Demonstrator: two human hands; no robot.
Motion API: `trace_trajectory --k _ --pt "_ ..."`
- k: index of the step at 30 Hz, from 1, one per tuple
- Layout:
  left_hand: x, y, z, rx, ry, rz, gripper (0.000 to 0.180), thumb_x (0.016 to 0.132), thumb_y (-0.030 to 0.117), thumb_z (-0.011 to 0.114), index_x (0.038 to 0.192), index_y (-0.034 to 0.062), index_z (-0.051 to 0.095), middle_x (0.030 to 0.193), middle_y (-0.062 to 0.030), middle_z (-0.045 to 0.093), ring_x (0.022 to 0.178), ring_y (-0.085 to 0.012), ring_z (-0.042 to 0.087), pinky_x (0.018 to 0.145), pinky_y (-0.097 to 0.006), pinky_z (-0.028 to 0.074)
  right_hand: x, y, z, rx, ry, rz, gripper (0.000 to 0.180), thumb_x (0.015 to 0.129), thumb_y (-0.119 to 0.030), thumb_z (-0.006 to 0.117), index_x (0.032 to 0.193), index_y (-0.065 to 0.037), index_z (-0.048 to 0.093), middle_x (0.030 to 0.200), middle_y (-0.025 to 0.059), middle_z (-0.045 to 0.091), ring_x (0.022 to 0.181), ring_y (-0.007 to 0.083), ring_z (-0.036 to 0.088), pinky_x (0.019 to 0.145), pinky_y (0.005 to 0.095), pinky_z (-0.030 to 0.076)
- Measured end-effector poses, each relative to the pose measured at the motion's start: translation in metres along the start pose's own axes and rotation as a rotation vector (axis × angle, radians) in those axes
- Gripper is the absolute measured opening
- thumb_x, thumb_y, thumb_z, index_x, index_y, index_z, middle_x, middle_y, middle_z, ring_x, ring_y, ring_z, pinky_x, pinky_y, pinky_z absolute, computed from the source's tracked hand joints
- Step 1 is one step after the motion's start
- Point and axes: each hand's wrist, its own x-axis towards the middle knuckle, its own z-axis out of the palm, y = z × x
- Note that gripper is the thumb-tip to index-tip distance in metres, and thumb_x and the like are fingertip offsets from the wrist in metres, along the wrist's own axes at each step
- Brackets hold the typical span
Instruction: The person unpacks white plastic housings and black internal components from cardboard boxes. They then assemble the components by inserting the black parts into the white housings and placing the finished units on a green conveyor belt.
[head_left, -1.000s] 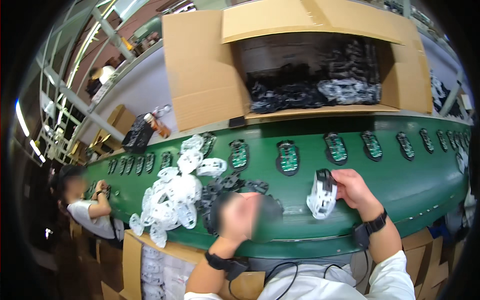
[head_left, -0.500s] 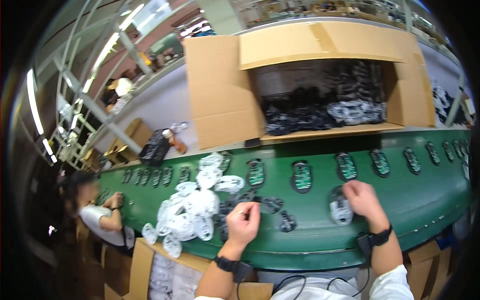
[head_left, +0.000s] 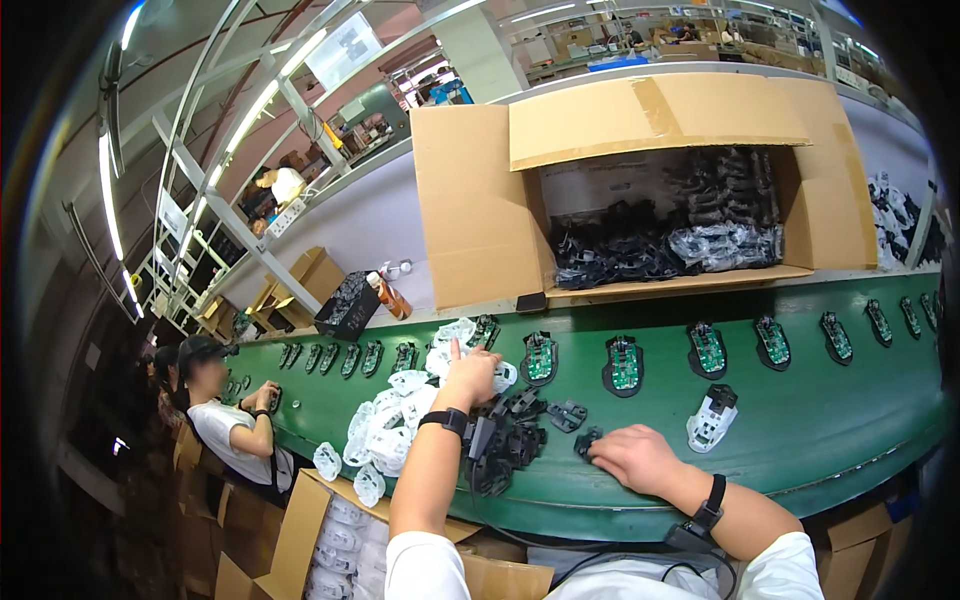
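A person is sitting at a long green desk point(head_left: 820, 440), seen from above. The left hand point(head_left: 470, 375) is reaching toward twelve o'clock, one finger pointing up and the rest curled, touching a heap of white plastic shells point(head_left: 395, 420); whether it is gripping one is unclear. The right hand point(head_left: 632, 455) is lying flat and loosely open, fingertips pressing on a small black part point(head_left: 588, 440) beside a pile of black parts point(head_left: 510, 440). At two o'clock from that hand, one white shell point(head_left: 712, 418) is standing alone. Green circuit boards point(head_left: 624, 365) are lining the far edge. Judging by the crowding, a sweeping wrist could be nudging loose pieces off the near edge.
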Motion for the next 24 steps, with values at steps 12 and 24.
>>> trace_trajectory --k 12,24 --pt "-0.16 0.173 -0.013 -1.044 0.696 0.427 0.08 0.065 0.028 0.099 0.123 0.0021 0.05 0.11 -0.0144 0.061 0.1 -0.0278 0.07 0.082 -0.033 0.058 -0.02 0.004 -0.045 -0.103 0.185 0.307 0.03 0.086 -0.021 0.075 0.113 -0.007 0.072 0.119 0.0145 0.069 0.106 0.0328 0.066 0.088 0.0443 0.055" --pt "-0.152 0.152 0.01 -0.656 0.488 0.425 0.045 0.084 0.024 0.078 0.12 0.0008 0.062 0.119 -0.0194 0.066 0.097 -0.036 0.069 0.08 -0.042 0.058 -0.021 -0.014 -0.052 -0.292 -0.155 0.26 0.063 0.071 -0.047 0.084 0.119 -0.007 0.072 0.126 0.0143 0.064 0.112 0.0328 0.061 0.092 0.0439 0.055"
